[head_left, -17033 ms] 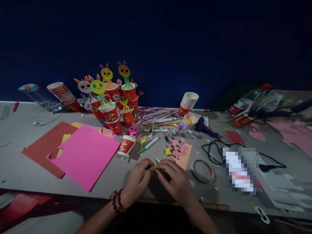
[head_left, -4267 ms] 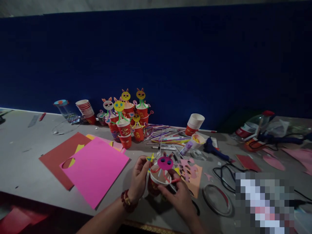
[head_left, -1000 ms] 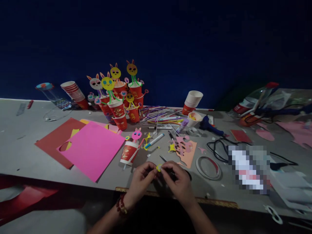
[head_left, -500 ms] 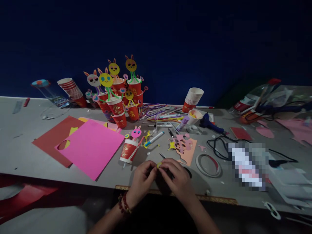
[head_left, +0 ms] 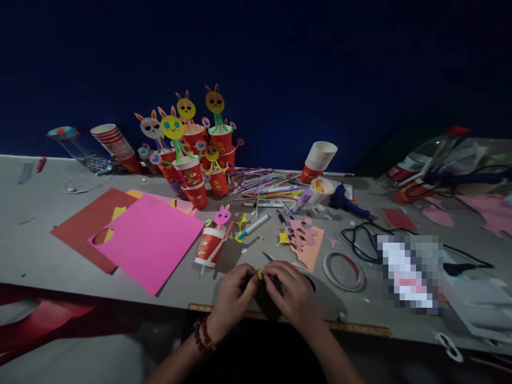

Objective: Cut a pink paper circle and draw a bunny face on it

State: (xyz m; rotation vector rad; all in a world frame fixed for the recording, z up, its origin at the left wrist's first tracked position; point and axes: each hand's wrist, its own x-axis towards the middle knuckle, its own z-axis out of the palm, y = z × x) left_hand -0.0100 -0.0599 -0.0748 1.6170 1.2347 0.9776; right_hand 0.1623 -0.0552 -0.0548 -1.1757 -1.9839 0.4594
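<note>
Between the fingertips of both hands is a small yellow piece (head_left: 260, 273), too small to make out fully. My left hand (head_left: 237, 288), with a beaded bracelet at the wrist, pinches it from one side. My right hand (head_left: 290, 290) pinches it from the other. Both hands are held low over the table's front edge. Just beyond my left hand stands a red and white paper cup (head_left: 210, 247) with a pink rabbit face (head_left: 222, 215) on top. Partly hidden by my right hand are dark scissors, with their tip (head_left: 267, 255) showing.
At the back left stand several red cups with rabbit faces (head_left: 172, 127). Pink paper (head_left: 150, 240) lies left, a tape roll (head_left: 343, 271) right. Farther off are pipe cleaners (head_left: 266, 184), a blue glue gun (head_left: 347, 202), stacked cups (head_left: 320, 160) and a marker (head_left: 254, 228).
The view has shifted slightly. Both hands stay nearly in place, and the yellow piece between the fingertips shows at a slightly different angle.
</note>
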